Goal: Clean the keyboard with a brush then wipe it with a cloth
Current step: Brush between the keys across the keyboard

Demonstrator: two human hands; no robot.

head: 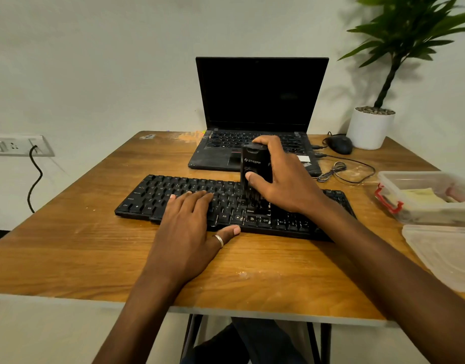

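Brushing is going on right now, so the job looks to be in its first half. The right hand [281, 179] is wrapped tight around a chunky black plastic brush [255, 169] and holds it upright, with the dark bristles pressed down on the keys near the middle right of the long flat black keyboard [173, 193]. The keyboard lies across the brown wooden table [68, 245], just in front of an open black laptop [257, 111]. The left hand [192, 232] is open and flat, fingers spread on the keys, holding the keyboard down (it grips nothing). I cannot tell which keys are clean already. The wiping is still left to do, I think, since no cloth is out on the keyboard. At the right edge sits a clear plastic box with a red clip [420, 198], and something pale yellow and folded lies inside; it may be the cloth, but I cannot be sure. Its clear plastic lid [444, 253] lies off, just beside it.
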